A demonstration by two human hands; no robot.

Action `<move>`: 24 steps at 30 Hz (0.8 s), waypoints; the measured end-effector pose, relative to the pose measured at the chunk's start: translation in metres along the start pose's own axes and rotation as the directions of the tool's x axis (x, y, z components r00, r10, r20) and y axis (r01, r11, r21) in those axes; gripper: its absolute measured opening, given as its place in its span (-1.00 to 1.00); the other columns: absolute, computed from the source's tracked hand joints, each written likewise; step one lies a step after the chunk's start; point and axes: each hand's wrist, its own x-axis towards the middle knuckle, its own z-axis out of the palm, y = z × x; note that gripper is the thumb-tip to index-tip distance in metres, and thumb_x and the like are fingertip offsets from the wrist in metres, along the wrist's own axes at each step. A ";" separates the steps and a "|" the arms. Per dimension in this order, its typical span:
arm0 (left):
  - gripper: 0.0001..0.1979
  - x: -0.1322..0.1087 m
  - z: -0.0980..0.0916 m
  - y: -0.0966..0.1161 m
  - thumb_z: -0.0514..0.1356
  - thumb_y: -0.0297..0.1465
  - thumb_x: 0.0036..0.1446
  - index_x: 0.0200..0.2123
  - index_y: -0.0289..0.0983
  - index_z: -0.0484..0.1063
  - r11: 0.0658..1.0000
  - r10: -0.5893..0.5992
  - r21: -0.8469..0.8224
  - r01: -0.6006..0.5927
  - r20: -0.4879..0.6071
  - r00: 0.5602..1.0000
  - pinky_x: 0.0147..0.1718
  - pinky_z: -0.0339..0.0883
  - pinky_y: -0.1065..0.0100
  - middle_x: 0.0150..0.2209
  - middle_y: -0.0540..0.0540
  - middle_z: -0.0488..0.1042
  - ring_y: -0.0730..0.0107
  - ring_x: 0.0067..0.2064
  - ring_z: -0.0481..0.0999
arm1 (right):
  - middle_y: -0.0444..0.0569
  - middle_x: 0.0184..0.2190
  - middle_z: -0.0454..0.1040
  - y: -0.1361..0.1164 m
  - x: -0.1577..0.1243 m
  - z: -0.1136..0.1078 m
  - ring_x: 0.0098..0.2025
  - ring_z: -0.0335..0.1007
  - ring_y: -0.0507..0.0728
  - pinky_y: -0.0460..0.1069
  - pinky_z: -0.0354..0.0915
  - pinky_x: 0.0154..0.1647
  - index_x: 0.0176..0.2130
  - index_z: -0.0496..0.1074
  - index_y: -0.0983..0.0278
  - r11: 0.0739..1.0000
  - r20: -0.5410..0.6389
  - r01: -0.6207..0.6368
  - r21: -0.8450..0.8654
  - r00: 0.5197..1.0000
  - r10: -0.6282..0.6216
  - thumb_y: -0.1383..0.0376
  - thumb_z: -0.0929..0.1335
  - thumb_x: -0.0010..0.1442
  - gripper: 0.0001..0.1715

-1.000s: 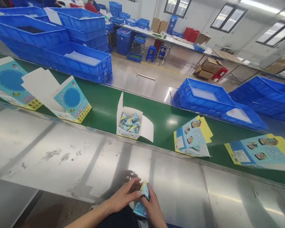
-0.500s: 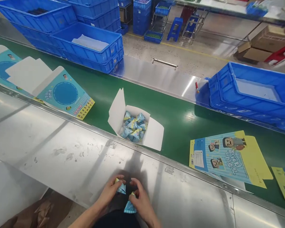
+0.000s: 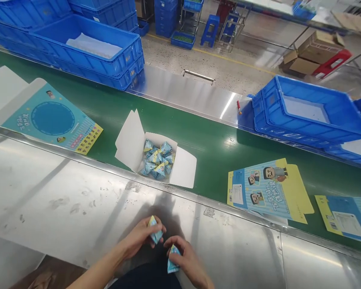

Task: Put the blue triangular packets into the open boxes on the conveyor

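Note:
My left hand (image 3: 145,235) is closed on a small blue-and-yellow pyramid-shaped snack packet (image 3: 156,232), gripped between thumb and fingers. In my right hand (image 3: 189,261) is a second such packet (image 3: 173,259), pinched by thumb and fingers. Both hands are over the near edge of the steel table, close together but apart. Beyond them, an open white carton (image 3: 185,166) with its flaps spread stands on the green belt. Several packets (image 3: 158,158) of the same kind are piled inside it.
The green conveyor belt (image 3: 212,160) crosses beyond the steel table (image 3: 108,224). Printed flat cartons lie on it, one at left (image 3: 52,116) and others at right (image 3: 264,188). Blue crates (image 3: 93,50) stand along the far side, with a red-handled tool (image 3: 238,107) beside the right crates (image 3: 315,108).
The view has shifted, so the belt's contents appear further left. My left hand has turned its packet more upright and into plainer sight. My right hand still holds its packet.

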 end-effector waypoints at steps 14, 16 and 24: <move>-0.45 0.014 0.020 -0.021 0.59 0.14 0.07 -0.22 -0.17 0.59 0.975 0.128 0.203 -0.095 -0.157 0.979 -0.36 0.42 0.28 -0.27 -0.06 0.69 0.11 -0.19 0.73 | 0.00 0.02 0.74 -0.012 -0.020 -0.011 0.05 0.61 0.33 0.12 0.46 -0.01 0.16 0.75 0.07 0.998 -0.054 0.057 0.024 0.997 -0.056 0.02 0.67 0.08 -0.33; -0.45 0.016 0.022 -0.026 0.56 0.15 0.09 -0.21 -0.16 0.58 0.966 0.142 0.238 -0.099 -0.169 0.975 -0.36 0.44 0.29 -0.27 -0.06 0.68 0.10 -0.19 0.73 | 0.03 0.04 0.75 -0.012 -0.024 -0.013 0.06 0.62 0.33 0.11 0.47 0.01 0.09 0.77 0.11 0.998 -0.025 0.060 0.029 0.998 -0.059 0.02 0.70 0.06 -0.39; -0.50 0.040 0.022 -0.052 0.57 0.11 0.10 -0.23 -0.16 0.59 0.953 0.209 0.268 -0.144 -0.233 0.950 -0.44 0.36 0.31 -0.36 0.01 0.60 0.22 -0.29 0.61 | 0.02 -0.03 0.72 -0.024 -0.029 -0.023 -0.06 0.57 0.26 0.14 0.45 0.01 0.08 0.78 0.10 0.986 -0.089 0.091 0.139 0.993 -0.079 -0.15 0.77 0.07 -0.30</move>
